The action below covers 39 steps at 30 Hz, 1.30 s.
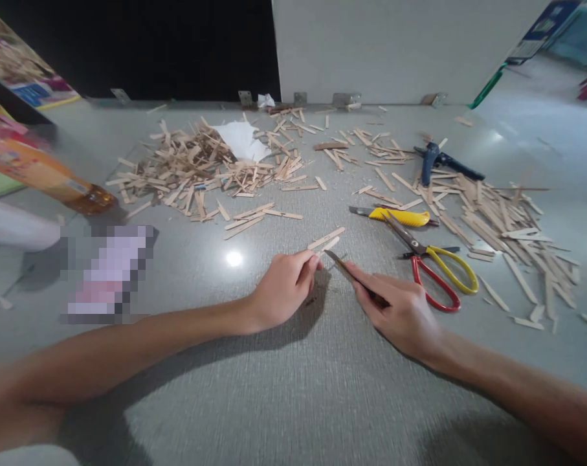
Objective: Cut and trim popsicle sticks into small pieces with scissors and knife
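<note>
Near the middle of the grey surface, my left hand (286,288) is closed, pinching a short, pale wooden stick (332,244) between thumb and fingers. My right hand (400,307) grips a narrow knife (340,265), its blade pointing up and left. The blade's tip is close to the stick; whether they touch I cannot tell. Just beyond my left fingertips is another wooden stick (326,238). To the right of the knife lie scissors (419,249) with one red and one yellow handle, partly over a yellow utility knife (402,217).
A heap of wooden sticks (177,168) with white paper (244,140) lies at the back left. More sticks (497,220) spread on the right beside a dark blue tool (431,162). An orange bottle (55,171) and a blurred-out flat object (111,272) lie left.
</note>
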Each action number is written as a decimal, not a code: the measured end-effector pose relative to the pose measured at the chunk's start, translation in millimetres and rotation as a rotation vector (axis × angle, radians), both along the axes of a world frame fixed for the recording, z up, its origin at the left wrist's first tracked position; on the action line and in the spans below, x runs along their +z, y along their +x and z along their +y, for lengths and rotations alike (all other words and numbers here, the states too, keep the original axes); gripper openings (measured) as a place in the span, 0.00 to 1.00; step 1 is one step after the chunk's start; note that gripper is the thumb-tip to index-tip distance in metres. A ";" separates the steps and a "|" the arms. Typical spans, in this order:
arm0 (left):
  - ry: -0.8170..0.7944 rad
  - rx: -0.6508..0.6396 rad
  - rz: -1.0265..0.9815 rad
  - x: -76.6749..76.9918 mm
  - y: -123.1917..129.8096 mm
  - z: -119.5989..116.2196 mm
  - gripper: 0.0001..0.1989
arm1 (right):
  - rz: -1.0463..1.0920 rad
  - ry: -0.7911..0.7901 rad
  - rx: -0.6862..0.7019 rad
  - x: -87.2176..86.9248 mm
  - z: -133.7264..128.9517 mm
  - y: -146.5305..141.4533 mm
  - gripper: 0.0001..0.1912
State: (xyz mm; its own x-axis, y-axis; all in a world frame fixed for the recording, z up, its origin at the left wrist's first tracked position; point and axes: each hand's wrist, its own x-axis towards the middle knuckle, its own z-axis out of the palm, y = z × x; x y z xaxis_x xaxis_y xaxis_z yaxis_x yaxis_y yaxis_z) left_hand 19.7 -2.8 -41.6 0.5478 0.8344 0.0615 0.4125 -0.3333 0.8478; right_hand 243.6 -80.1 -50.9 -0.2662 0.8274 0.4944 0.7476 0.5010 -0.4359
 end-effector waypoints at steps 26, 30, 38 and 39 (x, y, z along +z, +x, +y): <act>0.182 0.002 0.352 -3.5 -0.1 -1.7 0.15 | 0.155 -0.428 -0.100 14.1 -2.3 -12.4 0.20; 0.183 -0.007 0.310 -4.6 -1.1 -2.5 0.17 | 0.192 -0.448 -0.097 14.3 -1.3 -11.6 0.21; 0.236 0.030 0.246 -10.1 -1.4 -8.0 0.18 | 0.241 -0.465 -0.088 12.3 -1.7 -12.6 0.20; 0.243 0.040 0.235 -10.6 -1.4 -9.0 0.18 | 0.252 -0.457 -0.087 12.2 -2.1 -13.4 0.20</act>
State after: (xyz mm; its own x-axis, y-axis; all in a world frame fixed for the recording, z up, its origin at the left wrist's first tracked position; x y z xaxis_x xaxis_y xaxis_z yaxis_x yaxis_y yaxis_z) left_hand 18.3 -11.8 -52.1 0.5375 0.8321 0.1369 0.6042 -0.4932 0.6259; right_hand 230.3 -82.3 -38.7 -0.1063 0.9873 0.1180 0.6219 0.1586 -0.7669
